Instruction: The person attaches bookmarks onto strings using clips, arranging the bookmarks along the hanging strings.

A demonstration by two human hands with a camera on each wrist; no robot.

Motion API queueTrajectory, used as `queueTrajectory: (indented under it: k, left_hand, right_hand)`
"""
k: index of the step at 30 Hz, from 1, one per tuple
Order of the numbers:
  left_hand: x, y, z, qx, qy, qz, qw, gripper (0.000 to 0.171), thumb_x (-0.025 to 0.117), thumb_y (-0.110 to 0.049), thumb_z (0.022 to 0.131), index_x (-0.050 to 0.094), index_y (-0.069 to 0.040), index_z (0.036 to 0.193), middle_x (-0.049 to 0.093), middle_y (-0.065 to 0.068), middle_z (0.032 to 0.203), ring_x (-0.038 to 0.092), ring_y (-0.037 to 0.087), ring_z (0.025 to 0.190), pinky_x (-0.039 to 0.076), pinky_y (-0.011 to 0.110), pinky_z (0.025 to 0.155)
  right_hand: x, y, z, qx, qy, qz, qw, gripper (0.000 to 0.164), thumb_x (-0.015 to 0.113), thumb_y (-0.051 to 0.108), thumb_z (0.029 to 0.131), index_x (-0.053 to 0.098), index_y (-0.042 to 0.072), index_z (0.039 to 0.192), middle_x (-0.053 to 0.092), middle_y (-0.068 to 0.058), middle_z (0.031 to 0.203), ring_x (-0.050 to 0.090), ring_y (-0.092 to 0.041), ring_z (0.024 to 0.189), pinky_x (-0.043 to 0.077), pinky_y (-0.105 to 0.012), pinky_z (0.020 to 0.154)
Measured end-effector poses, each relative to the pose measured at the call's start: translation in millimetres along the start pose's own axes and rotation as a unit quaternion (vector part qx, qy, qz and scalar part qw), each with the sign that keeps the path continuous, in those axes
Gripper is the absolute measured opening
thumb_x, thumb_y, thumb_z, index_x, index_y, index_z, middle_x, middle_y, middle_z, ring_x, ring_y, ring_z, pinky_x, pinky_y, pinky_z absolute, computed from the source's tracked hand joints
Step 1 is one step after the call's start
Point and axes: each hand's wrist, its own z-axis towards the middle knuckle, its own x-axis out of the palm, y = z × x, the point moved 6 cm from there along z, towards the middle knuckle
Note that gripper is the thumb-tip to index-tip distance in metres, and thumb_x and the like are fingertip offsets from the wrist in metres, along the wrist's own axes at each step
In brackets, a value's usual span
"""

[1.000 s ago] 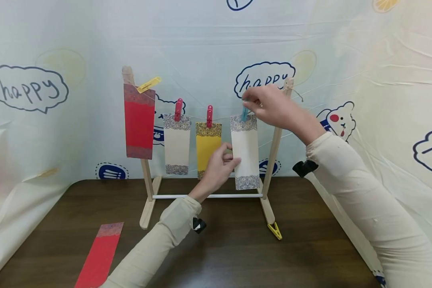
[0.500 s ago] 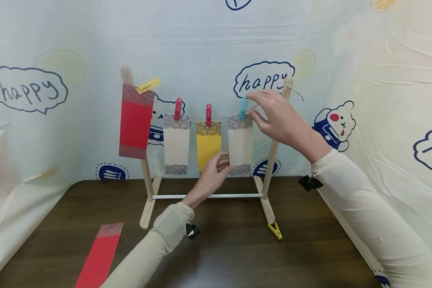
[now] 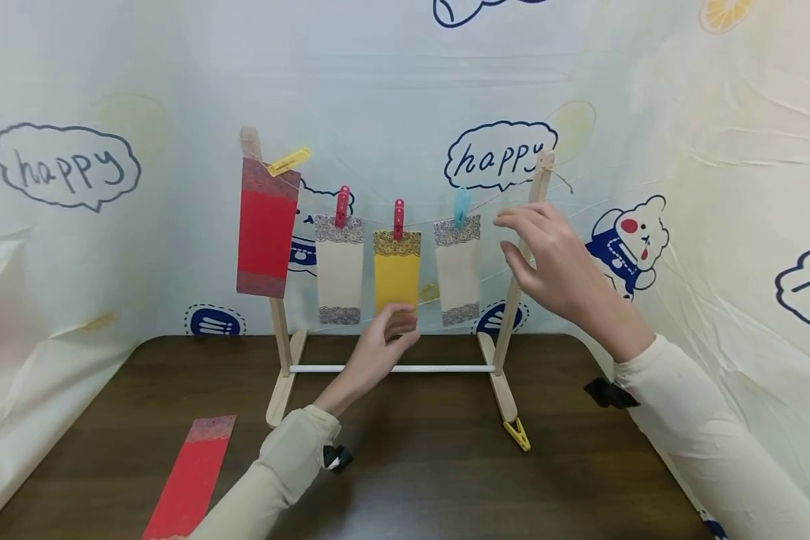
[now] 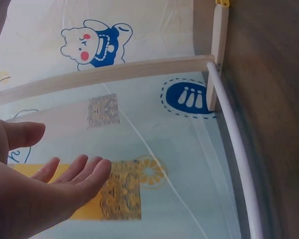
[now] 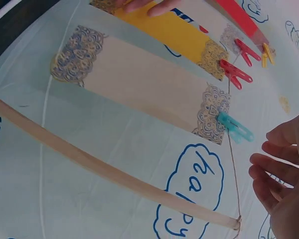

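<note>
A white card (image 3: 457,271) with patterned ends hangs from the string under a blue clothespin (image 3: 462,208). To its right, my right hand (image 3: 556,259) is held in the air, fingers loosely bent, apart from the clothespin and holding nothing. My left hand (image 3: 381,352) is in front of the lower part of a yellow card (image 3: 396,277), its fingers relaxed and nothing between them. That yellow card hangs from a red clothespin (image 3: 399,219). Farther left hang another white card (image 3: 340,271) on a red clothespin (image 3: 342,207) and a red card (image 3: 266,236) on a yellow clothespin (image 3: 289,162).
The string is tied between the posts of a wooden stand (image 3: 282,337) with a white crossbar (image 3: 445,368). On the dark table (image 3: 459,480), a red card (image 3: 192,476) lies at the left. A yellow clothespin (image 3: 517,434) lies by the stand's right foot.
My right hand has let go of the blue clothespin and moved right and down. My left hand has left the right white card and moved left and down. That card now hangs free.
</note>
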Motion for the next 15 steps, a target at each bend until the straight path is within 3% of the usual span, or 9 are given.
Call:
queueTrajectory:
  k: [7,15]
  left_hand:
    - [-16.1,0.1,-25.0,-0.017,-0.011,0.011,0.9997,0.045,0.065,-0.016,0.098,0.047,-0.005,0.138,0.054,0.018,0.140,0.049,0.030,0.133,0.038,0.051,0.110]
    - [-41.1,-5.0,-54.5,-0.018,-0.023,0.056,0.9980,0.040,0.065,-0.016,0.098,0.050,-0.012,0.135,0.056,0.010,0.137,0.051,0.026,0.131,0.045,0.047,0.105]
  right_hand:
    - [5.7,-3.4,-29.8,0.005,0.005,0.003,1.000,0.030,0.069,0.000,0.089,0.067,0.001,0.119,0.069,-0.014,0.118,0.057,-0.030,0.111,0.050,-0.050,0.092]
    - [14.9,-5.9,-59.7,0.022,0.017,0.014,1.000,0.032,0.070,-0.003,0.087,0.067,0.002,0.119,0.070,-0.013,0.115,0.059,-0.030,0.109,0.051,-0.051,0.090]
